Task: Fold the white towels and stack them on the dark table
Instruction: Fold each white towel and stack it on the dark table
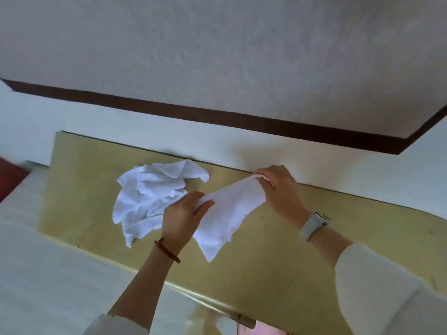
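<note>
Yellowish tabletop against white wall: your left hand and right hand each grip one white towel; crumpled towel pile just left.

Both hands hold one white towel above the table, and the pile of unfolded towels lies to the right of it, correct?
Not quite: the head view shows the pile of unfolded towels left of the held towel, not right. Left hand and right hand do grip it above the table.

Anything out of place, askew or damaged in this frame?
Nothing damaged or spilled. The only untidy thing is the crumpled heap of white towels lying unfolded on the table. Both the left hand and right hand grip one towel.
</note>
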The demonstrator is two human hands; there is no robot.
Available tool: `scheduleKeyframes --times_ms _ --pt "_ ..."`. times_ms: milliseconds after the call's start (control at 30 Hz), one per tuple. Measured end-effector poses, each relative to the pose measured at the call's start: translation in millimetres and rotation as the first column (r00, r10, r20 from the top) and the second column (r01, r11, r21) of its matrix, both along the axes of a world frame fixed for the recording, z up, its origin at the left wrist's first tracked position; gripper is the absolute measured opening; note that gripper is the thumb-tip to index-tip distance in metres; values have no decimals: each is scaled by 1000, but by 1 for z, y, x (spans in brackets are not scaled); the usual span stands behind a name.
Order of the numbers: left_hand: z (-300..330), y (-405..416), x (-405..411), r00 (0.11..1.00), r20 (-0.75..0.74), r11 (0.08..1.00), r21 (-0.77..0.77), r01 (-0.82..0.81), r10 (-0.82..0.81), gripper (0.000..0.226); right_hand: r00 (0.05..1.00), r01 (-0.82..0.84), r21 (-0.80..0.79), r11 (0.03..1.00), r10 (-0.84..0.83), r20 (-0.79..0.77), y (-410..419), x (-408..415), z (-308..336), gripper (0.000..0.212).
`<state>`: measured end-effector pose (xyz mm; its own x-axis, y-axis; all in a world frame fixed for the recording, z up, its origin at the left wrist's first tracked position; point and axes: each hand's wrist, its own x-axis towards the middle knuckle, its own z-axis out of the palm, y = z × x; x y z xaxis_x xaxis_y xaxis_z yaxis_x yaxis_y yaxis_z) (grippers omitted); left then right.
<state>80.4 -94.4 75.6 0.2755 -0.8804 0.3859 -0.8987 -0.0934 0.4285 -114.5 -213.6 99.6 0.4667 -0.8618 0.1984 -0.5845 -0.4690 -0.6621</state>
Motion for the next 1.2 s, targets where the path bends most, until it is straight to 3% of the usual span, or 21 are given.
scheduleKeyframes --times_ms 67,167,233,400,467,567,700,833,933,1000,1067,1200 --pt "9 14 -3 981 54 982 -35 -186 188 37 999 -35 -103 994 32 -25 -5 -3 10 31" --pt "28 22 -8 875 -78 877 -11 -480 477 23 994 -110 -157 981 106 -29 -14 5 24 20" --pt "41 25 -9 808 -92 811 -10 -585 582 14 991 -132 -141 981 134 6 -19 13 32 20" --pt "60 43 -11 773 -56 759 -161 -631 632 7 942 -217 11 976 206 265 -24 23 46 19" --pt "58 55 -17 765 19 741 -264 -617 644 8 921 -253 45 967 226 318 -19 16 48 21" --pt "36 78 -41 808 107 788 -329 -520 579 18 914 -260 38 965 233 333 -7 -13 33 21" --pt "-22 112 -92 894 64 889 -161 -429 443 20 936 -323 43 945 313 161 9 -75 -17 18" --pt "-76 138 -145 946 -95 942 168 -291 309 14 946 -293 271 917 319 -58 24 -146 -72 16" --pt "-97 149 -181 928 -277 910 394 -125 248 17 919 -193 439 878 318 -233 34 -196 -104 17" --pt "-106 152 -199 884 -369 837 545 -44 287 18 866 -161 522 838 374 -332 38 -222 -115 19" --pt "-110 151 -211 813 -471 810 586 0 341 15 805 -159 582 798 446 -392 39 -240 -121 15" --pt "-107 136 -215 549 -637 823 535 -192 542 2 854 -133 536 834 371 -365 31 -246 -124 11"
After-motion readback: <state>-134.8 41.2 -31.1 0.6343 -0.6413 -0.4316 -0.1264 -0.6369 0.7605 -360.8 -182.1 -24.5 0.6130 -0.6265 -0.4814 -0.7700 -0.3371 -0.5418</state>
